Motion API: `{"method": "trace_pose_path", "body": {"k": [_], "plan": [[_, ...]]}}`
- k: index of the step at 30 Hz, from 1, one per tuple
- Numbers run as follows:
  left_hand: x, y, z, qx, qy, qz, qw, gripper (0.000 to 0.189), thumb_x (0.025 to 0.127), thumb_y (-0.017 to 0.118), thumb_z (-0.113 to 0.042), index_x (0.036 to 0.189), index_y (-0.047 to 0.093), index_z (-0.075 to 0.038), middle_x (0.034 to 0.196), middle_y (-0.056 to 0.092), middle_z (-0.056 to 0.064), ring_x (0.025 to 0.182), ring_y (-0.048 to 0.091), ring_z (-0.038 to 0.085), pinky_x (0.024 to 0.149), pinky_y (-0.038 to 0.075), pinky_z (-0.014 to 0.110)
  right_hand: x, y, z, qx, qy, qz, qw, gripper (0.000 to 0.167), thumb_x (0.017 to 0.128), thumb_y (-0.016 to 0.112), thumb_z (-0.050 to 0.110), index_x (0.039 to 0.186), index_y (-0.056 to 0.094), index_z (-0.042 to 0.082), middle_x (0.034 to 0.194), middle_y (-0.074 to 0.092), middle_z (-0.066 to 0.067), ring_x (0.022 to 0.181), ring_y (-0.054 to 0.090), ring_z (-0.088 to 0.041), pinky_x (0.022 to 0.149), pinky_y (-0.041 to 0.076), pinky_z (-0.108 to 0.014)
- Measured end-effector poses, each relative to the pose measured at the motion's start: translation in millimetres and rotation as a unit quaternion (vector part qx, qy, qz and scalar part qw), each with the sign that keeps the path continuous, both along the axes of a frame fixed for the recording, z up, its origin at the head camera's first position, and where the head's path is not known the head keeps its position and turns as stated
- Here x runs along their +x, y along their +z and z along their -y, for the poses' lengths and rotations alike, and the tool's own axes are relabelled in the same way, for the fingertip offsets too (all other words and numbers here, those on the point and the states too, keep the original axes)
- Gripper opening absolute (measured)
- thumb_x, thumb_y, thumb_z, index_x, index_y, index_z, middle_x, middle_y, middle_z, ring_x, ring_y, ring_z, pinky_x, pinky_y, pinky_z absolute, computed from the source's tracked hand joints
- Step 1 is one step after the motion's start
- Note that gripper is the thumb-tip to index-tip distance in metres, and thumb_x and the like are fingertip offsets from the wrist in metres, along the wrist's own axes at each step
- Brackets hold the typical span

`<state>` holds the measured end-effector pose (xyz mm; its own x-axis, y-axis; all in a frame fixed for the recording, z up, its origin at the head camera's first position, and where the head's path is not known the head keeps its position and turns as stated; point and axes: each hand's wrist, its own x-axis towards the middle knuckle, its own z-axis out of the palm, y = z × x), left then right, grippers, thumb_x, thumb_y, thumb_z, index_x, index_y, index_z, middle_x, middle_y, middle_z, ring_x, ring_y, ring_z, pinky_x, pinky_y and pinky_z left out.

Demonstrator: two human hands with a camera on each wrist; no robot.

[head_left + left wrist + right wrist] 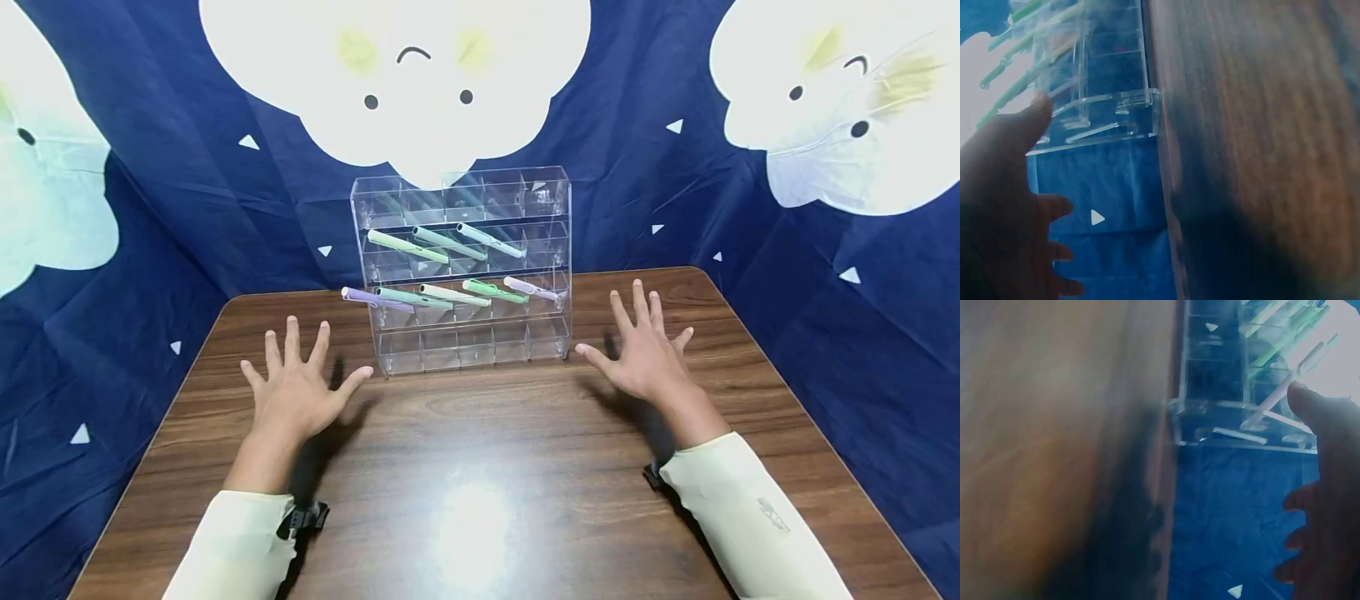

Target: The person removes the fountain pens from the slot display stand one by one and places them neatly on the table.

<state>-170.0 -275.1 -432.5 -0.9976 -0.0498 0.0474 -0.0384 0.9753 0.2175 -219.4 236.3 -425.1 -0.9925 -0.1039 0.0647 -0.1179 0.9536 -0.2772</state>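
A clear acrylic rack [472,354] with tiers of small compartments stands at the back of the table. Capped pens in pastel colours lean in two of its tiers. The upper of these holds a yellow-green pen [408,247], a teal pen [450,242] and a pale blue pen [490,240]. Below them are several more, among them a purple pen [377,300] and a green pen [495,291]. My left hand [296,396], fingers spread, hovers left of the rack and holds nothing. To the rack's right, my right hand [647,360] is likewise spread, apart from the rack.
The brown wood-grain table [420,442] has rounded back corners and reflects a bright light near its front. Blue cloth [292,242] printed with white clouds and triangles hangs behind and at both sides. A dark strap [307,518] sits at the left wrist.
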Motion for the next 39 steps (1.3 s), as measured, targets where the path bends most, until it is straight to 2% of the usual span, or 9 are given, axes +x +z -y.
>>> {"method": "trace_pose_path", "body": {"k": [4,8,13,16,19,21,26,30,39], "plan": [[-5.5,0.1,-8.8,0.074,-0.007,0.01,0.9972,0.118,0.096,0.049,-0.09,0.178,-0.001,-0.021,0.181,-0.02,0.025,0.163,-0.004,0.066,0.116,0.005,0.094,-3.5,10.4,12,-0.016,-0.018,-0.04,0.9989,0.113,0.098,0.054,0.083,0.178,0.001,0.023,0.185,-0.013,-0.011,0.169,0.01,-0.051,0.111,0.011,-0.098],[-15.2,0.9,-17.2,0.166,-0.023,0.004,0.9859,0.123,0.095,0.066,-0.079,0.177,-0.005,-0.021,0.182,-0.019,0.023,0.163,0.003,0.066,0.12,0.017,0.089,-6.8,16.9,30,-0.055,-0.016,-0.135,0.9891,0.105,0.1,0.064,0.068,0.178,0.013,0.018,0.182,0.019,-0.019,0.156,0.039,-0.05,0.107,0.038,-0.081],[-27.0,-2.2,-21.8,0.25,-0.05,0.002,0.9669,0.122,0.095,0.08,-0.061,0.178,0.0,-0.02,0.183,-0.009,0.023,0.164,0.012,0.062,0.124,0.024,0.083,-10.2,18.3,51,-0.117,0.056,-0.3,0.9452,0.078,0.098,0.077,0.037,0.16,0.048,0.0,0.153,0.057,-0.026,0.131,0.064,-0.047,0.096,0.055,-0.064],[-32.5,-7.1,-24.1,0.287,-0.06,0.001,0.956,0.122,0.094,0.084,-0.054,0.178,0.003,-0.018,0.183,-0.003,0.024,0.165,0.015,0.058,0.126,0.023,0.08,-14.4,19.3,61,-0.128,0.094,-0.342,0.9262,0.067,0.096,0.08,0.029,0.151,0.058,-0.002,0.144,0.063,-0.024,0.105,0.074,-0.045,0.078,0.061,-0.058],[-36.6,-11.6,-26.5,0.322,-0.058,-0.01,0.9448,0.12,0.093,0.087,-0.045,0.178,0.007,-0.018,0.183,0.005,0.024,0.164,0.022,0.056,0.129,0.025,0.075,-20.4,22.1,71,-0.125,0.115,-0.338,0.9255,0.06,0.098,0.08,0.028,0.147,0.062,-0.001,0.141,0.065,-0.021,0.081,0.072,-0.041,0.059,0.057,-0.054],[-38.8,-14.1,-28.1,0.351,-0.055,-0.018,0.9347,0.115,0.094,0.087,-0.039,0.178,0.011,-0.019,0.183,0.01,0.023,0.162,0.028,0.056,0.13,0.027,0.071,-24.3,23.9,77,-0.128,0.121,-0.32,0.931,0.057,0.099,0.08,0.029,0.146,0.064,0.001,0.141,0.066,-0.019,0.078,0.072,-0.04,0.058,0.057,-0.054],[-43.1,-19.7,-30.1,0.424,-0.053,-0.017,0.9038,0.104,0.098,0.084,-0.03,0.177,0.018,-0.025,0.183,0.016,0.02,0.161,0.033,0.057,0.131,0.031,0.066,-35.5,20.9,87,-0.149,0.125,-0.277,0.941,0.052,0.1,0.081,0.026,0.144,0.066,0.002,0.139,0.07,-0.017,0.112,0.075,-0.041,0.085,0.063,-0.058],[-44.2,-24.9,-28.2,0.438,-0.065,-0.022,0.8964,0.099,0.098,0.085,-0.025,0.176,0.023,-0.022,0.18,0.025,0.02,0.162,0.032,0.053,0.13,0.031,0.066,-42.4,17.6,94,-0.158,0.13,-0.257,0.9444,0.047,0.1,0.08,0.021,0.14,0.068,0.0,0.133,0.072,-0.018,0.121,0.073,-0.038,0.096,0.061,-0.056],[-45.4,-35.7,-32.8,0.461,-0.078,-0.031,0.8836,0.094,0.099,0.083,-0.016,0.175,0.026,-0.012,0.172,0.039,0.028,0.151,0.048,0.056,0.123,0.043,0.065,-47.1,19.8,102,-0.163,0.096,-0.205,0.9604,0.04,0.103,0.077,0.023,0.137,0.071,0.002,0.132,0.076,-0.018,0.123,0.073,-0.037,0.104,0.058,-0.053]]}}
